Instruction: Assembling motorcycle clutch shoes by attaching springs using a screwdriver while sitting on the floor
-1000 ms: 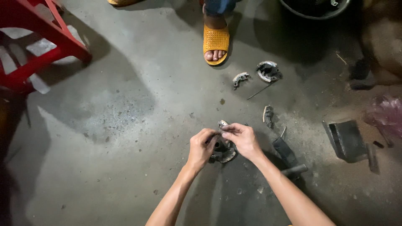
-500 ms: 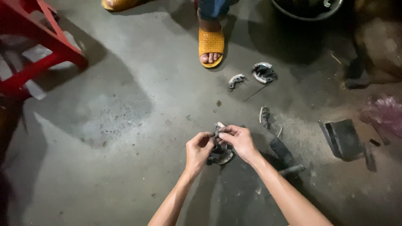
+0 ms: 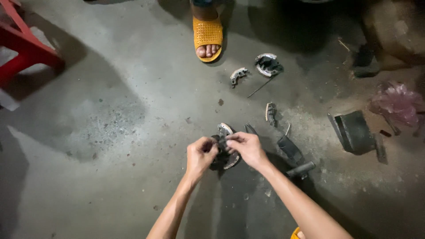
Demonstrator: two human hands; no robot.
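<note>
At frame centre, the left hand (image 3: 200,156) and right hand (image 3: 248,147) both pinch a dark round metal part (image 3: 225,152) above the concrete floor (image 3: 110,132).

The floor (image 3: 110,132) is bare grey concrete, stained and dusty, with small grit scattered on it. Light falls from above and gives a bright patch in the middle, while the edges stay dark. Far to the upper left of the fingers stands a red plastic stool (image 3: 26,48), which throws a wide shadow (image 3: 75,88) on the concrete.
</note>
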